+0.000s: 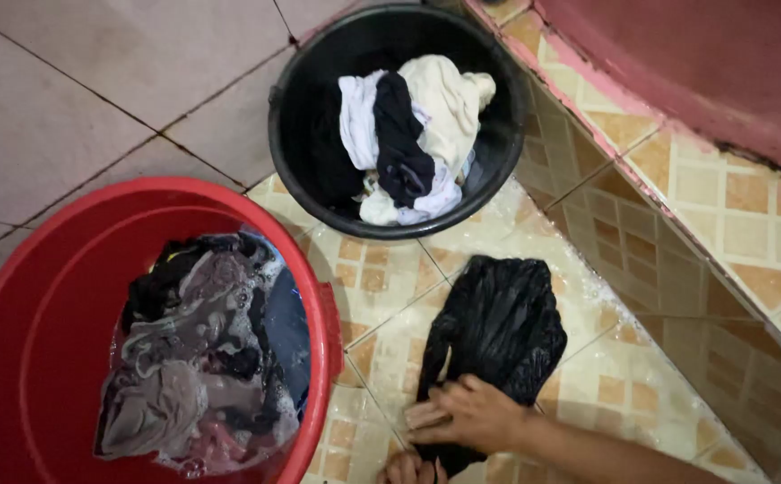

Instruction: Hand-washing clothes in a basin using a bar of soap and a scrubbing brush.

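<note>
On the wet, soapy tiled floor [381,296], between the red tub [41,296] and the step, a black garment [498,323] is being scrubbed, pinned flat under the right hand [467,414], left hand [408,469] barely seen, grip unclear.

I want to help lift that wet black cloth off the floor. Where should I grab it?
Probably by the wide far end of the black cloth, coming from the black tub side. It fans out loose there; the hands press on the narrow near end.
</note>
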